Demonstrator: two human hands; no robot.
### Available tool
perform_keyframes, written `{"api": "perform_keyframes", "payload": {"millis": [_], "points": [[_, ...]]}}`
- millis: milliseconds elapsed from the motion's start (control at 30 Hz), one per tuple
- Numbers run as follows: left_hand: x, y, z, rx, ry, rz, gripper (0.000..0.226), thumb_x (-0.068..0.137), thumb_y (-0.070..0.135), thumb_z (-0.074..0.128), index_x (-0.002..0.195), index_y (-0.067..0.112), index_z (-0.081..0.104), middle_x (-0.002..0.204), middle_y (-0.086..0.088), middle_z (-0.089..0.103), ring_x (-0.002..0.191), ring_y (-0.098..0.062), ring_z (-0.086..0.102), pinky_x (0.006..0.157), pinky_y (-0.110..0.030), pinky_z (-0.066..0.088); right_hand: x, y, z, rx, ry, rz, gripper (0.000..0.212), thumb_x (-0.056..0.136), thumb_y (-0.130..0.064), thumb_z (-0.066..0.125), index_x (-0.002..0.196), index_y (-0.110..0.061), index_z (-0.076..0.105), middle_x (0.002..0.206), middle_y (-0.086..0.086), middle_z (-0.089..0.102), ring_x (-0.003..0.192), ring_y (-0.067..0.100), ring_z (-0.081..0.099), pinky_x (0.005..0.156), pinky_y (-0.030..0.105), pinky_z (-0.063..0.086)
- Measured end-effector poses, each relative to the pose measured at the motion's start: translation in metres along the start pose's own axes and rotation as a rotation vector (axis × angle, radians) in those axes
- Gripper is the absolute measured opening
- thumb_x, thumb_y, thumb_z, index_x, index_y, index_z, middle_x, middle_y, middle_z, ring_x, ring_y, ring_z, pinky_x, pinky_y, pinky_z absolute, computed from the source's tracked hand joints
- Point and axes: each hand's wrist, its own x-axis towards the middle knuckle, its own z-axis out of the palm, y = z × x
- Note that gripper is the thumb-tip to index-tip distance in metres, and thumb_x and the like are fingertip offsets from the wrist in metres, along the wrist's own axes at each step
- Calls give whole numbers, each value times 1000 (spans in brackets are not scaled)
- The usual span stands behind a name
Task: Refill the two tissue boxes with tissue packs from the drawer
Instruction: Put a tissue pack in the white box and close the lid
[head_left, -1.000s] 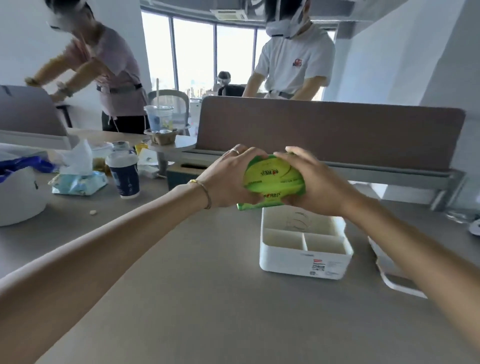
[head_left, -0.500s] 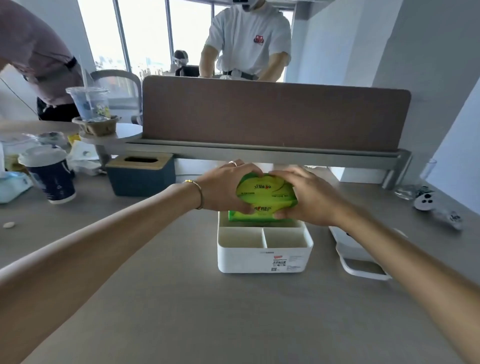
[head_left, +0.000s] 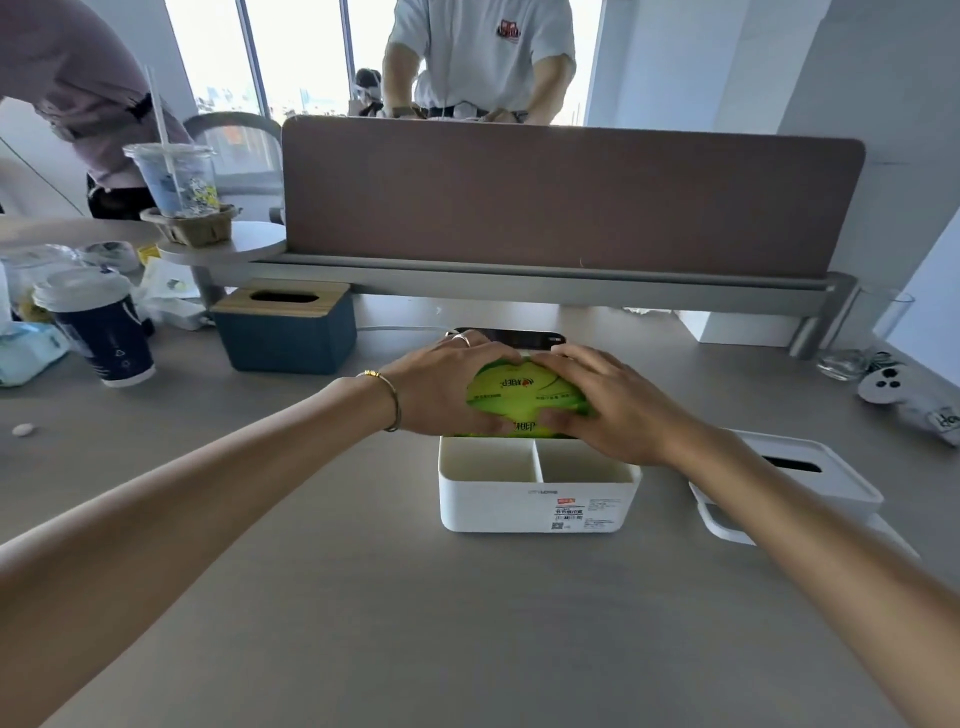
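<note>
I am lowering the green tissue pack (head_left: 524, 395) from above the white box (head_left: 537, 501) into its far compartment. Left hand (head_left: 447, 387) and right hand (head_left: 618, 410) fingers are clasping it; the blue box (head_left: 285, 332), far left, is waiting.

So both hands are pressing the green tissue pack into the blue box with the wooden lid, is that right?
Not quite: the head view shows both hands, left hand and right hand, pressing the green tissue pack into the white box; the blue box sits untouched.

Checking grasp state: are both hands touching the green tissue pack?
Touching. Head view: left hand and right hand wrap the green tissue pack from both sides.
</note>
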Motion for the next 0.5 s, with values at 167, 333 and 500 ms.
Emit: {"api": "perform_keyframes", "payload": {"millis": [167,333,500], "points": [[9,22,-3,-6,51,-16,80,71,80,56,140,41,45,136,7,53,120,-19,53,101,-42,47,-7,4,-8,16,34,-4,88,82,-86,18,154,-36,27,162,-3,27,148,19,25,119,45,27],[29,61,-3,-44,91,73,74,76,78,51,138,38,51,137,6,55,123,-18,53,102,-45,46,-34,26,-31,67,145,38,71,93,-70,24,151,-32,38,156,-3,39,145,16,31,117,43,30],[57,121,10,-47,72,169,59,87,63,58,139,35,50,141,3,53,123,-20,53,102,-45,46,-86,62,-55,68,184,146,59,99,-61,30,149,-32,42,153,-6,42,143,12,31,114,33,27]]}}
